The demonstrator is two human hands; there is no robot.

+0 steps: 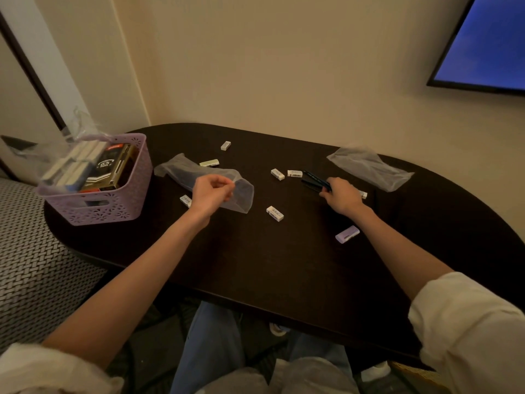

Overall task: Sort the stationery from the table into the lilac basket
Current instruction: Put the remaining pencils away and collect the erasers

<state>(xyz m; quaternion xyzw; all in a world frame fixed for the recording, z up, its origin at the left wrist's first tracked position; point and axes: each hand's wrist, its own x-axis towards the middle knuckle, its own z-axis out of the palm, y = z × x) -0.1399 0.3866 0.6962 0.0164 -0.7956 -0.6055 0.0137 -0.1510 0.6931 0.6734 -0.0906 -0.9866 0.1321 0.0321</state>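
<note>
Nearest, both forearms reach fwd over a dark, smooth oval table [255,265], white sleeves pushed up to the elbows; sleeves cut off by the frame's bottom corners. Just nearer than the right hand [342,199] lies a lilac eraser [347,234], blocky w/ rounded edges. Right hand is palm-down, fingers curled round a bunch of dark pens [316,182]; pen count hard to make out against the dark top. A white eraser [363,194] peeks from behind that hand, mostly hidden. Between the hands lies another small white eraser in a printed sleeve [275,213]; two more [277,174] [295,173] sit just beyond, left of the pens. Left hand [211,191] is raised, fingers curled, thumb & fingertips pinching the edge of a clear, crinkled plastic bag [199,177] that sags across the table; contents, if any, can't tell. A white eraser [185,200] is partly covered by the left wrist. Beyond the left hand: a pale-green eraser [209,163], then a white one [225,145] farther on. Well left of the left hand stands the lilac basket [113,200], perforated plastic w/ floral cut-outs, holding boxes and packs, blurred, labels unreadable. Far beyond the right hand lies a second clear bag [369,167], flat & wrinkled.
</note>
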